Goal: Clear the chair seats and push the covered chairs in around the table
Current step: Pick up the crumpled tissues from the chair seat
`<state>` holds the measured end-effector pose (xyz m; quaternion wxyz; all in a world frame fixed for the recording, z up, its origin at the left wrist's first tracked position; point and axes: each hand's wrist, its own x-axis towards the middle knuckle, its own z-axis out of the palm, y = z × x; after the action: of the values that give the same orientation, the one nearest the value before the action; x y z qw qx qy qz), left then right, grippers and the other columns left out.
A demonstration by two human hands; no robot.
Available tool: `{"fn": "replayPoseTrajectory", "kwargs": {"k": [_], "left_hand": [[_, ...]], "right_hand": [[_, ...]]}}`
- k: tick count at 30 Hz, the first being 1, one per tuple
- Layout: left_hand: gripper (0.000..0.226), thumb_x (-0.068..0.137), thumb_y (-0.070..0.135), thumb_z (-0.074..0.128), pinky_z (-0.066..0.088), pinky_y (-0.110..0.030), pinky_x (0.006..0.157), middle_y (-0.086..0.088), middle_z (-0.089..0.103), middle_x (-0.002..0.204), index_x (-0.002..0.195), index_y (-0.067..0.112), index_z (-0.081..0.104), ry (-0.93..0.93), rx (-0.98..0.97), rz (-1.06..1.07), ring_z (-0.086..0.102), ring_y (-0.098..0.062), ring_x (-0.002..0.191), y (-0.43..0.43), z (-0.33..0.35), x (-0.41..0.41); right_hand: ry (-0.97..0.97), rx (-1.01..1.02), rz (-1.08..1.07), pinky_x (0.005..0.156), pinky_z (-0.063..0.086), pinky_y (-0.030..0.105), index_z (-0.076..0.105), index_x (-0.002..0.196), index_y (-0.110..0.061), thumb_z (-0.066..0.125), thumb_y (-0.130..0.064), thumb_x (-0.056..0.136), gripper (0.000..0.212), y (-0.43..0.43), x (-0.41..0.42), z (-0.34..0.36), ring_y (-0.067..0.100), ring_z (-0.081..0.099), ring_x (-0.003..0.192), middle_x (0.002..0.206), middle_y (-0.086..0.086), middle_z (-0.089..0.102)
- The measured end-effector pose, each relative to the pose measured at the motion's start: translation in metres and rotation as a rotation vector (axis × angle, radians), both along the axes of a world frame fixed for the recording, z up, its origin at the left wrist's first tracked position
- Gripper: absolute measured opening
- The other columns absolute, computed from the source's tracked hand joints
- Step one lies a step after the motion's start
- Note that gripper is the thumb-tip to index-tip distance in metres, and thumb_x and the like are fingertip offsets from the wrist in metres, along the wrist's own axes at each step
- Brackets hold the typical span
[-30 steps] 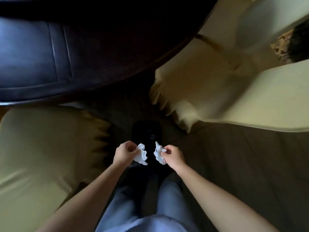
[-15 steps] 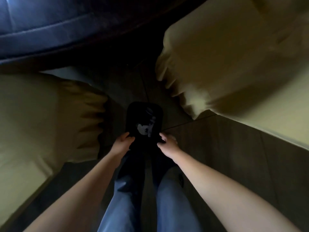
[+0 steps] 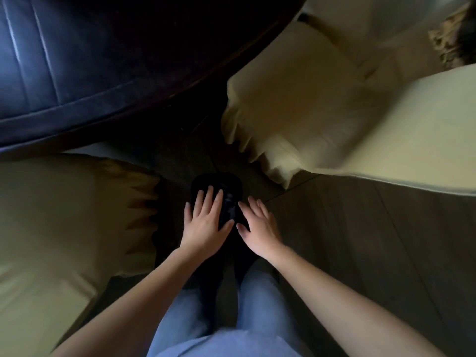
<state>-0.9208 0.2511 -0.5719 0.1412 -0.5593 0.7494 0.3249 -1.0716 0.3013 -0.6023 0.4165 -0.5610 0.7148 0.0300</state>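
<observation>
At the left edge stands a chair (image 3: 64, 215) under a dull yellow cloth cover, smooth on top, its hem gathered in soft pleats where it faces the middle. Nothing lies on the part of the seat that shows. Above it runs the table (image 3: 103, 60), dark and glossy, with a curved rim and pale streaks of reflected light.

In the middle a black object (image 3: 219, 182) with rounded corners sits low on the floor, between the two chairs; what it is cannot be told. The left hand (image 3: 206, 222) is spread flat over its left side, palm down, fingers straight and apart, thumb out to the right. The right hand (image 3: 260, 225) lies the same way over its right side, fingers pointing up and left. Both hold nothing; whether they touch the object is not clear. Bare forearms lead back to blue jeans (image 3: 257, 305).

A faint pale mark shows on the object between the hands; it is not readable.

On the right is a second chair (image 3: 322, 112) in paler cream cloth, with a frilled hem at its near corner, its seat bare. Below it lies a floor (image 3: 360, 240) of grey-brown planks.
</observation>
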Motion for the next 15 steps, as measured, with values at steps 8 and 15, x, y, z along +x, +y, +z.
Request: {"fn": "replayPoseTrajectory", "kwargs": {"k": [8, 15], "left_hand": [[0.086, 0.073, 0.068, 0.002, -0.013, -0.039, 0.113, 0.008, -0.016, 0.156, 0.15, 0.031, -0.006, 0.11, -0.252, -0.23, -0.025, -0.014, 0.14, -0.015, 0.112, 0.008], [0.086, 0.072, 0.07, -0.001, -0.017, -0.039, 0.114, 0.012, -0.024, 0.153, 0.149, 0.032, -0.012, 0.246, -0.429, -0.304, -0.03, -0.013, 0.14, -0.036, 0.192, -0.014]], "right_hand": [[0.129, -0.297, -0.054, 0.118, 0.009, 0.051, 0.009, 0.152, -0.03, 0.043, -0.039, 0.096, 0.066, 0.009, -0.007, 0.112, 0.016, -0.007, 0.147, 0.161, -0.006, -0.002], [0.208, -0.404, -0.223, 0.119, 0.005, 0.049, 0.003, 0.152, -0.032, 0.039, -0.04, 0.097, 0.066, 0.04, -0.039, 0.191, 0.014, -0.014, 0.146, 0.159, -0.009, -0.012]]}}
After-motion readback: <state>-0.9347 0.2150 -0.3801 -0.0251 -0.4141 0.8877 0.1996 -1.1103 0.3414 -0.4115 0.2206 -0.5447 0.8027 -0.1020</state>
